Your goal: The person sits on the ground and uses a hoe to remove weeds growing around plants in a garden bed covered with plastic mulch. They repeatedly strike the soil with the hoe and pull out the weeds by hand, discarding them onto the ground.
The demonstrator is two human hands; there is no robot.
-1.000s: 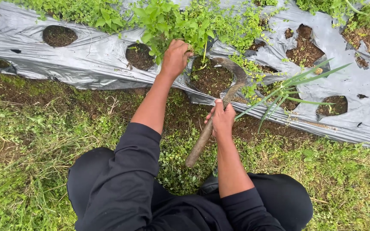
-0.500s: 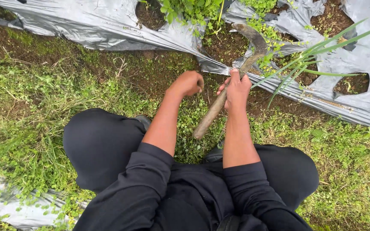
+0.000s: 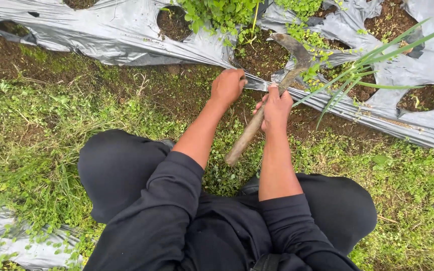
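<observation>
far left: grass and weeds (image 3: 31, 130), a bit of grey plastic sheet at the bottom-left corner. along the top runs the silver plastic mulch (image 3: 111, 35) w/ round planting holes, soil showing in them. person crouches, dark trousers + dark long sleeves pushed up. left hand (image 3: 228, 86) is clenched into a fist at the lower edge of the mulch, just below the weedy hole; can't tell if anything is pinched inside it. leafy weeds (image 3: 217, 12) fill the hole above it. right hand (image 3: 276, 108) is just beside the left, wrapped round the wooden handle of a sickle (image 3: 257, 123); handle butt points down toward the knees, curved rusty blade lies over the soil of the hole, tip to the left. further right: long green onion-like leaves (image 3: 372, 62) lean over the mulch, more holes beyond.
</observation>
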